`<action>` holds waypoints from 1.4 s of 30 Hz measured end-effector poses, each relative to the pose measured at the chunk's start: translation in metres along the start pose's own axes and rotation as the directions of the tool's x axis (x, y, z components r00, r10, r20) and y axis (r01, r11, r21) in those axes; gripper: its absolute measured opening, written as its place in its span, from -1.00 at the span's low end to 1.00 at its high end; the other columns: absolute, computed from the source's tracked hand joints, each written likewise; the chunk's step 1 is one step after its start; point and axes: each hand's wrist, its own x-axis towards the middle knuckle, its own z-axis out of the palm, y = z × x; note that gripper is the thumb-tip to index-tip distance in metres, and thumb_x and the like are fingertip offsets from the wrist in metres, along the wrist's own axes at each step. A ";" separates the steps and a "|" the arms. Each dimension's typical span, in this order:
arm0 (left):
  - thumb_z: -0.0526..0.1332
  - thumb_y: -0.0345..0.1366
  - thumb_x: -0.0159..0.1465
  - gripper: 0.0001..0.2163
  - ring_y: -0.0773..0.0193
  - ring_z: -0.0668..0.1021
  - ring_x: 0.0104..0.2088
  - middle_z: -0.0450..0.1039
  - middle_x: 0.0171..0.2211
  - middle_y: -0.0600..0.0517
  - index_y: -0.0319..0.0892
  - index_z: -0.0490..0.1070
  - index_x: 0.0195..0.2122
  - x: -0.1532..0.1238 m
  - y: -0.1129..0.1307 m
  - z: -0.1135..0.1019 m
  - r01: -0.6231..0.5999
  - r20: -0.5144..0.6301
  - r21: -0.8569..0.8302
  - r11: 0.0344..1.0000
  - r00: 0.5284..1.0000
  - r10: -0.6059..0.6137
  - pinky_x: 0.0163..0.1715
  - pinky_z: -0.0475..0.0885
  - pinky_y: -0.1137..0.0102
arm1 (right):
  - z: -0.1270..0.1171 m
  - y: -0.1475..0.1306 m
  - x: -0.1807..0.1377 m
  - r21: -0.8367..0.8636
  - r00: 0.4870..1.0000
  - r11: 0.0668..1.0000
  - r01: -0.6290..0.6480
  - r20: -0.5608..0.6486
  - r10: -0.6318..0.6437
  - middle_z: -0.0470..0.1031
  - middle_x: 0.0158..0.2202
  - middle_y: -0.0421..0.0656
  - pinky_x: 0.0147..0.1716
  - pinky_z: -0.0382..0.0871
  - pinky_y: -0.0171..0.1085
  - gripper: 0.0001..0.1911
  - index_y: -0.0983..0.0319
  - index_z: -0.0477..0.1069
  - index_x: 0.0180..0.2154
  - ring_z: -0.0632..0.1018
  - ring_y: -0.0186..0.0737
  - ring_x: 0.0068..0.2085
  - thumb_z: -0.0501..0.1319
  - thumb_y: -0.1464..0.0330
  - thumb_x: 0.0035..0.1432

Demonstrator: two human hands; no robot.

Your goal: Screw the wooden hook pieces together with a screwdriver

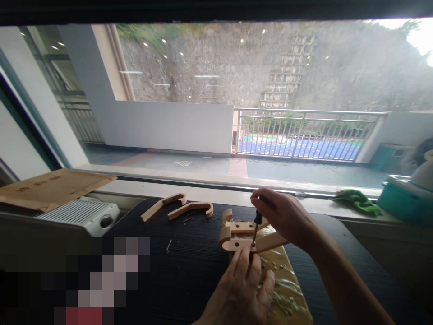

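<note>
My right hand point(280, 210) is closed around the dark handle of a screwdriver point(255, 232). Its shaft points down, and the tip meets a hole in a curved wooden hook-shaped piece point(232, 245). Against the near edge of that piece lie the outstretched, spread fingers of my left hand point(241, 284). A second wooden hook piece point(242, 226) with dark holes is just behind it. Both rest on a block wrapped in shiny yellowish plastic point(287, 280). Whether a screw sits under the tip is too small to tell.
Two more wooden hooks, one at the left point(160, 206) and one nearer point(191, 210), lie on the black table point(189, 275), with several small screws around. A heater point(84, 214) bearing a cardboard piece point(56, 187) stands left. A green cloth point(356, 202) and teal bin point(394, 198) are right.
</note>
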 end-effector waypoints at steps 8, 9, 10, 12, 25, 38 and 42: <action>0.14 -0.28 0.30 -0.73 -0.06 0.44 0.00 0.44 -0.07 -0.18 -0.18 0.29 0.02 0.000 0.000 0.000 -0.002 0.029 -0.011 1.000 1.000 0.002 -0.03 0.31 0.13 | -0.004 -0.004 -0.004 0.148 0.991 0.982 0.121 0.045 -0.129 0.51 -0.21 -0.15 -0.34 0.31 -0.33 -0.68 0.17 0.38 0.01 0.49 -0.30 -0.30 0.01 0.36 0.27; 0.14 -0.28 0.30 -0.74 -0.06 0.44 0.00 0.44 -0.07 -0.18 -0.17 0.30 0.01 0.000 -0.001 -0.001 0.000 0.028 -0.012 1.000 1.000 0.000 -0.04 0.31 0.14 | -0.004 -0.004 -0.004 0.179 0.991 0.978 0.102 0.061 -0.115 0.52 -0.23 -0.16 -0.35 0.32 -0.34 -0.68 0.16 0.37 0.02 0.50 -0.30 -0.30 0.01 0.34 0.27; 0.13 -0.28 0.30 -0.74 -0.06 0.45 -0.01 0.44 -0.07 -0.17 -0.17 0.30 0.00 0.000 -0.001 -0.001 0.003 0.021 -0.012 1.000 1.000 -0.003 -0.04 0.31 0.14 | -0.004 -0.004 -0.004 0.207 0.992 0.975 0.082 0.078 -0.100 0.53 -0.24 -0.17 -0.36 0.33 -0.34 -0.67 0.16 0.37 0.02 0.51 -0.30 -0.31 0.01 0.32 0.28; 0.13 -0.28 0.31 -0.75 -0.07 0.46 -0.02 0.45 -0.08 -0.17 -0.16 0.31 0.00 0.000 -0.001 -0.002 0.007 0.010 -0.014 1.000 1.000 -0.006 -0.05 0.32 0.15 | -0.004 -0.003 -0.004 0.250 0.991 0.967 0.053 0.104 -0.081 0.54 -0.27 -0.18 -0.37 0.35 -0.34 -0.67 0.15 0.37 0.03 0.51 -0.31 -0.33 0.02 0.27 0.28; 0.15 -0.30 0.29 -0.74 -0.08 0.46 -0.02 0.45 -0.09 -0.17 -0.18 0.31 0.00 0.001 0.000 -0.001 0.013 -0.017 -0.030 0.999 1.000 -0.014 -0.07 0.35 0.14 | -0.004 -0.001 -0.004 0.266 0.996 0.964 -0.023 0.091 -0.002 0.59 -0.34 -0.17 -0.39 0.39 -0.32 -0.70 0.16 0.45 -0.05 0.55 -0.26 -0.38 0.11 0.25 0.22; 0.14 -0.30 0.30 -0.76 -0.07 0.46 -0.02 0.45 -0.09 -0.17 -0.19 0.31 -0.01 0.001 0.000 -0.003 0.015 -0.005 -0.034 0.999 1.000 -0.016 -0.06 0.33 0.15 | -0.013 0.005 -0.006 0.327 0.988 0.943 -0.063 0.155 0.013 0.59 -0.24 -0.16 -0.33 0.42 -0.32 -0.67 0.17 0.41 0.01 0.57 -0.25 -0.26 0.12 0.31 0.21; 0.14 -0.29 0.30 -0.72 -0.09 0.44 0.00 0.43 -0.07 -0.20 -0.20 0.29 0.02 0.001 -0.001 -0.003 -0.008 0.017 -0.022 1.000 1.000 0.009 -0.04 0.31 0.11 | -0.011 0.007 -0.006 0.303 0.991 0.951 -0.056 0.136 0.015 0.59 -0.27 -0.17 -0.35 0.41 -0.32 -0.67 0.15 0.42 0.00 0.57 -0.25 -0.29 0.14 0.25 0.20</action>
